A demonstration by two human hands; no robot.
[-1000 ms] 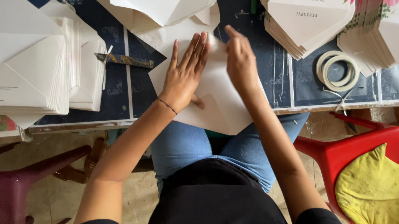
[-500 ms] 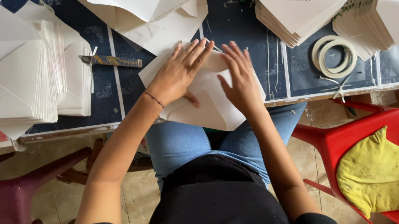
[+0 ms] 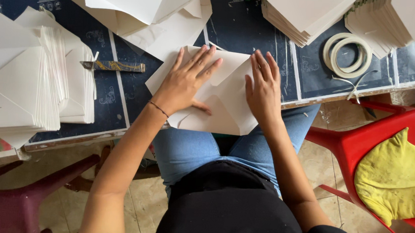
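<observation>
A white paper envelope (image 3: 223,100) lies partly folded at the front edge of the dark blue table (image 3: 122,97). My left hand (image 3: 186,79) presses flat on its left side, fingers spread and pointing away from me. On the right flap rests my right hand (image 3: 263,90), palm down with the fingers together. Neither hand grips anything; both push the paper down against the table.
Stacks of finished white envelopes (image 3: 31,86) stand at the left. Loose white sheets (image 3: 137,11) lie at the back, more stacks (image 3: 348,19) at the back right. A small knife (image 3: 112,66) and tape rolls (image 3: 348,54) lie nearby. A red chair with a yellow cloth (image 3: 396,176) stands right.
Both hands have slid toward me over the envelope, flattening its flaps. The camera view has shifted slightly, so the table sits a little lower in the frame.
</observation>
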